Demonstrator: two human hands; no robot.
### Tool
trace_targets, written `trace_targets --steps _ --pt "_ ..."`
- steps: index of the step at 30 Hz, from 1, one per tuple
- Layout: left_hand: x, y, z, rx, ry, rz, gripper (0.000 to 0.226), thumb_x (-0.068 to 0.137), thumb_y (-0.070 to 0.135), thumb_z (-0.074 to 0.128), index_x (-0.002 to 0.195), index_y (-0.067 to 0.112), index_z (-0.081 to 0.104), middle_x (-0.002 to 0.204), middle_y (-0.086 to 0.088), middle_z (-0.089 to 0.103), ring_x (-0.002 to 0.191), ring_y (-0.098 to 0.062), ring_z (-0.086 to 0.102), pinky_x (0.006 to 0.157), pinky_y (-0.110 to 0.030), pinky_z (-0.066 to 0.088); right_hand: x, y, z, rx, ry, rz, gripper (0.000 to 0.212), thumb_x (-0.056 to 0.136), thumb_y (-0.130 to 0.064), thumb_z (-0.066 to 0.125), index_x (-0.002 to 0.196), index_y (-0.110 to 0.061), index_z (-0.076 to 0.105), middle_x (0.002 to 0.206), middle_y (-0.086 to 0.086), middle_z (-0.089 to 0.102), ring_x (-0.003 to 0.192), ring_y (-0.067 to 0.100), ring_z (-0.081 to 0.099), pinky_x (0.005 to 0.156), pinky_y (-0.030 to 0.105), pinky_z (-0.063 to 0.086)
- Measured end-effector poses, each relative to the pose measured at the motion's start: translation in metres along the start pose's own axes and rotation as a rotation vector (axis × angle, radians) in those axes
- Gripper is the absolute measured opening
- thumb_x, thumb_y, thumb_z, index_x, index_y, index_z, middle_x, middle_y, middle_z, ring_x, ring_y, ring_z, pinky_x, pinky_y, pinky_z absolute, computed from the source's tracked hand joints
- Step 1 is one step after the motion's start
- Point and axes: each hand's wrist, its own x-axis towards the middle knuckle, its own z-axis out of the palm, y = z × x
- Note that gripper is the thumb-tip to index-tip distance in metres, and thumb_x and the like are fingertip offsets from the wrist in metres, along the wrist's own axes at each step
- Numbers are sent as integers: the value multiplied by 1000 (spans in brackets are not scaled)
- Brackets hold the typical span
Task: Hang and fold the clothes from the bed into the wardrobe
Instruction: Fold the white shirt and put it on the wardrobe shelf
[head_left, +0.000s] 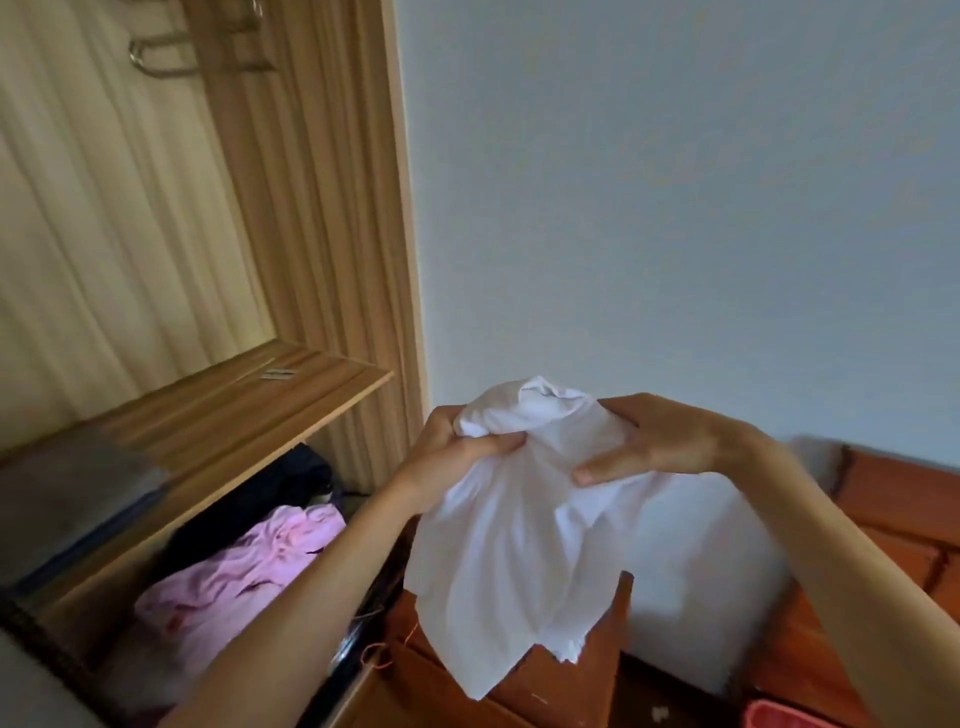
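Cloth (519, 535), white, bunched, kind unclear

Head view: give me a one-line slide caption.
Left hand and right hand grip a white garment beside the open wardrobe, pink clothing lying under its shelf.

Quick tally: two hands, left hand (457, 452) and right hand (654, 441). One white garment (519, 545). Down in the wardrobe (337, 208), two more pieces: one pink garment (244, 566), one dark garment (291, 478). One wooden shelf (234, 410), with one small metal bit (278, 373) on it. Up top, at least two metal loops (156, 60), too blurry to count for sure. One red basket (779, 717) bottom right. One big white lump (701, 571), no clue what.
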Motion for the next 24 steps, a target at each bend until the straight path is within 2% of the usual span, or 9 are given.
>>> trace_targets --steps 3,7,9,12,15,17,19,22,24 --pt "32 -3 -40 4 132 -62 22 78 8 82 97 16 76 99 3 78 98 -12 73 87 -24 56 68 -4 -16 -50 -47 -73 33 71 -32 87 100 -26 71 93 -8 76 86 11 73 78 29 60" --pt "62 -6 -92 30 328 -67 35 74 18 88 106 14 74 107 -1 77 105 -19 71 99 -41 54 159 -14 -28 9 17 -188 26 73 -26 85 88 -10 72 82 7 70 76 17 66 70 30 48" --pt "68 -7 -117 -23 422 -60 34 77 11 85 109 13 73 110 -3 76 107 -21 71 100 -46 53 196 -21 -22 255 49 -283 24 74 -23 85 92 -12 73 88 9 72 82 19 69 78 34 50" --pt "74 -10 -158 -98 563 -67 35 77 14 84 109 18 72 110 0 76 105 -19 71 99 -45 53 249 -41 2 719 35 -352 33 83 -23 77 115 -17 70 110 7 73 106 26 69 93 41 49" --pt "76 -17 -207 -247 699 -59 39 78 15 83 115 15 70 113 -4 75 106 -23 71 95 -46 55 301 -71 37 1004 -225 -325 45 94 -39 60 131 -15 61 129 10 66 122 28 61 104 43 45" --pt "76 -24 -243 -304 780 -50 46 79 16 82 122 13 67 114 -5 75 105 -22 72 84 -39 59 330 -95 64 967 -381 -272 50 91 -49 54 131 -20 60 130 6 66 121 24 62 99 39 50" --pt "75 -30 -283 -321 865 -58 53 76 20 85 124 12 65 112 -3 76 102 -21 73 81 -36 59 357 -122 92 923 -465 -232 50 86 -48 66 127 -20 61 123 4 70 113 22 67 87 32 56" --pt "72 -42 -343 -303 924 -72 65 68 27 91 126 12 65 115 -5 75 107 -24 71 91 -43 57 399 -167 137 949 -454 -202 44 78 -32 79 116 -16 66 104 3 76 94 17 74 73 28 58" --pt "67 -47 -379 -295 963 -91 55 76 24 85 126 13 64 115 -5 75 102 -21 73 82 -37 60 429 -198 161 938 -418 -219 30 84 -20 76 112 -16 68 97 1 78 84 14 75 63 24 58"
